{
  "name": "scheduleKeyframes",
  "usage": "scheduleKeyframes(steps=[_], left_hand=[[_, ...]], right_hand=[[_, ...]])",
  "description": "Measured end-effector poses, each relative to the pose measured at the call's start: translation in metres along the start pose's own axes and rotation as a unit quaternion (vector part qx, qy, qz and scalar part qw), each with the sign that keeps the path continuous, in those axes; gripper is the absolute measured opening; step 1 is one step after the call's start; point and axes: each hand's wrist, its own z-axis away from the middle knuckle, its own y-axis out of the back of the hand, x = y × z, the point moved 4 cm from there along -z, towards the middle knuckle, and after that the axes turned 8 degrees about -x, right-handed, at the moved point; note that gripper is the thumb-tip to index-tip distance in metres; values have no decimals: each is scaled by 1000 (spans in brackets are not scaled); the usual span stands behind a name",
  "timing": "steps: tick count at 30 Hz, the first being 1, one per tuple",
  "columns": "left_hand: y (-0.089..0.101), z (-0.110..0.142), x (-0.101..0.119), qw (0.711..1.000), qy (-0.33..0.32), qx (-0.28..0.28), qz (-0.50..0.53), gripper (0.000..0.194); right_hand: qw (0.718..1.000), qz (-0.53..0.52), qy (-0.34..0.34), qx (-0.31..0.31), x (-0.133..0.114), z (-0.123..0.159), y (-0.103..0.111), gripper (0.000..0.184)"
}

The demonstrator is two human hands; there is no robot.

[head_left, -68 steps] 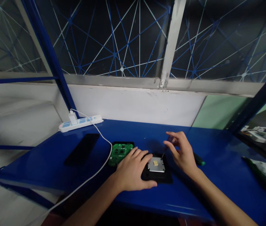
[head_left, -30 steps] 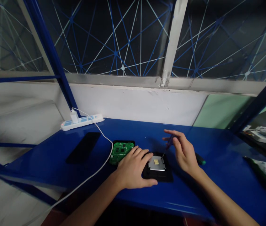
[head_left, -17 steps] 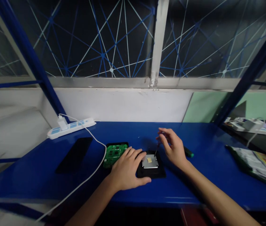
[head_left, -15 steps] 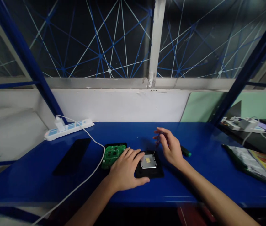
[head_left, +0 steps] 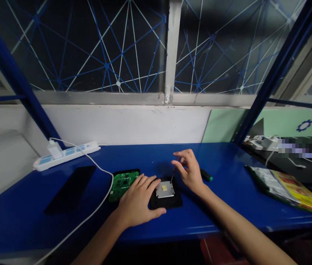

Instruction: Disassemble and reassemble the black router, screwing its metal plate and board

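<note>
A screwdriver (head_left: pixel 173 173) with a thin dark shaft and a purplish handle is pinched between the thumb and fingers of my right hand (head_left: pixel 191 172). Its tip meets the far right corner of a silver metal plate (head_left: pixel 169 193), which bears a small cream pad. Beneath the plate lies a flat black plastic cover (head_left: pixel 175 201) on the table. My left hand (head_left: pixel 136 202) rests along the cover's left side, fingers stretched and spread, thumb out by the near edge. Left of it, partly covered by that hand, a green circuit board (head_left: pixel 121 185) sits in a black housing.
A dark flat slab (head_left: pixel 71 189) lies on the blue table (head_left: pixel 134 154) at left. A white cable (head_left: pixel 100 204) runs from the power strip (head_left: pixel 70 154) past the board. Right of my right hand are a black and green tool (head_left: pixel 206 175) and a bright packet (head_left: pixel 291 189).
My view has swung to the right, so everything sits further left. Right fingers have shifted around the screwdriver handle, its tip staying at the same plate corner. The left hand keeps its place.
</note>
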Motion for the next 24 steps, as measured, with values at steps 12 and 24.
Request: scheduleKeyframes(steps=[12, 24], left_hand=[[-5, 1, -2, 1000, -7, 19, -20, 84], [1, -1, 0, 998, -29, 49, -22, 77]], right_hand=[[992, -116, -48, -30, 9, 5, -9, 29], [999, -35, 3, -23, 1, 2, -4, 27]])
